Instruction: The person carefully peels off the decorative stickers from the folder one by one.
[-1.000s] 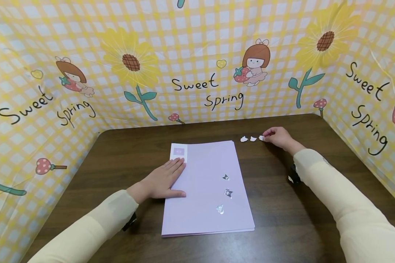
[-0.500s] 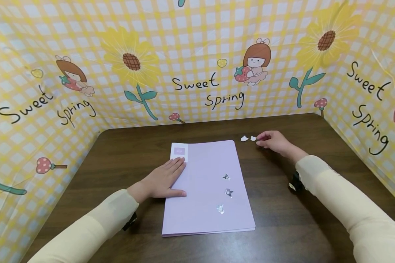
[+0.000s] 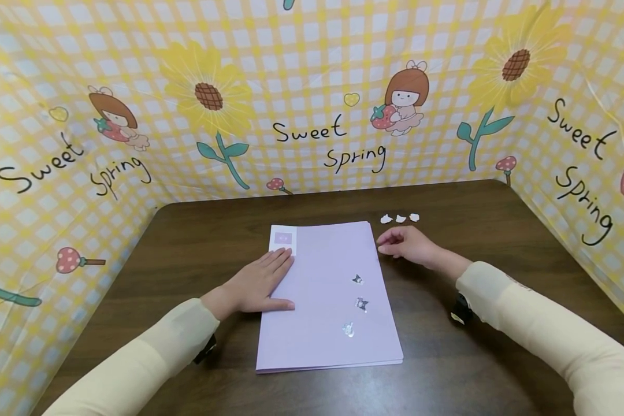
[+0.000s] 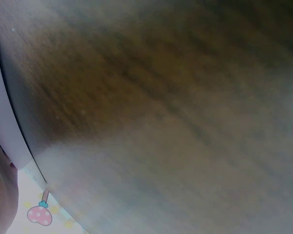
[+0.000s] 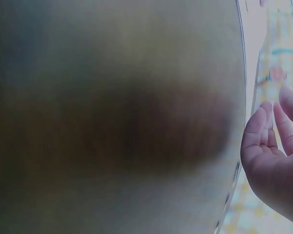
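Note:
A pale purple folder (image 3: 325, 341) lies on the dark wooden table in the head view. Flat on its left side rests my left hand (image 3: 255, 283), fingers straight and thumb spread. Three small cartoon stickers show on the right half: an upper one (image 3: 357, 279), a middle one (image 3: 361, 304) and a silvery lower one (image 3: 348, 329). My right hand (image 3: 413, 245) is beside the folder's upper right edge, its fingers loosely bent and nothing visible between them. Beyond it, three small white scraps lie in a row, the rightmost scrap (image 3: 414, 217) nearest the hand.
A white label (image 3: 283, 237) with a purple square is at the folder's top left corner. The wooden table (image 3: 187, 242) reaches back to a yellow checked cloth (image 3: 301, 75) that hangs behind and at both sides. Both wrist views show mostly blurred table.
My right hand has left the rightmost white scrap and moved left and nearer, towards the folder's edge. All three scraps are in sight again. My left hand has stayed put.

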`<act>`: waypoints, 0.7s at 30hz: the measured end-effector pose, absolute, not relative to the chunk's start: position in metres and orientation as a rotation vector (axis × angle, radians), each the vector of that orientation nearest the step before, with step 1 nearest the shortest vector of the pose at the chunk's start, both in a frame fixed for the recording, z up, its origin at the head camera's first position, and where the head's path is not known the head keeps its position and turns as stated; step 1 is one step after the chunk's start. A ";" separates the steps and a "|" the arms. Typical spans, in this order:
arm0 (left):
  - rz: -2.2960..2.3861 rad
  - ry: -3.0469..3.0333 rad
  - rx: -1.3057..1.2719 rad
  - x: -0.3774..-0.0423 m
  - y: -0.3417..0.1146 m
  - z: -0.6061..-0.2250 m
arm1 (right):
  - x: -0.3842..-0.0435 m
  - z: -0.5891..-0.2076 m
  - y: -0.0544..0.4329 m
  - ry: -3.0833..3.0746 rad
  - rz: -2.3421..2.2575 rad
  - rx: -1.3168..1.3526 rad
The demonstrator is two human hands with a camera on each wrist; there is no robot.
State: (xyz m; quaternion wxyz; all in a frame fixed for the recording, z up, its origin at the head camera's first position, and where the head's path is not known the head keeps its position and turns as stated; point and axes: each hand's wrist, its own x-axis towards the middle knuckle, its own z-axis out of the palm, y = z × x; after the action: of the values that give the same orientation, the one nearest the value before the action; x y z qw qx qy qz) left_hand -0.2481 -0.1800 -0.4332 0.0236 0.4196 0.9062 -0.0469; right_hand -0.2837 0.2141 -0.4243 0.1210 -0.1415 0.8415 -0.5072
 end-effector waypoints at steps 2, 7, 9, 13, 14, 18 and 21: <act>-0.147 2.803 1.301 -0.248 -0.180 -0.433 | -0.278 -0.426 0.208 2.445 -1.492 -0.424; -0.142 2.795 1.292 -0.248 -0.179 -0.432 | -0.266 -0.430 0.195 2.433 -1.493 -0.463; -0.139 2.794 1.286 -0.248 -0.180 -0.431 | -0.262 -0.431 0.191 2.431 -1.487 -0.493; -0.150 2.794 1.283 -0.248 -0.179 -0.432 | -0.256 -0.433 0.185 2.440 -1.477 -0.548; -0.152 2.794 1.282 -0.249 -0.179 -0.432 | -0.255 -0.434 0.184 2.444 -1.472 -0.565; -0.158 2.795 1.281 -0.249 -0.180 -0.432 | -0.251 -0.436 0.181 2.466 -1.437 -0.594; -0.155 2.796 1.278 -0.249 -0.179 -0.432 | -0.250 -0.437 0.180 2.481 -1.404 -0.600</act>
State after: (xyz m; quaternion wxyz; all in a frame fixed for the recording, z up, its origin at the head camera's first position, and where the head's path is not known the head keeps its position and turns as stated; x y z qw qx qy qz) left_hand -0.2486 -0.1793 -0.4322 0.0319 0.4151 0.9078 -0.0502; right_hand -0.2498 0.1801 -0.4373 0.1141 -0.2046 0.8461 -0.4787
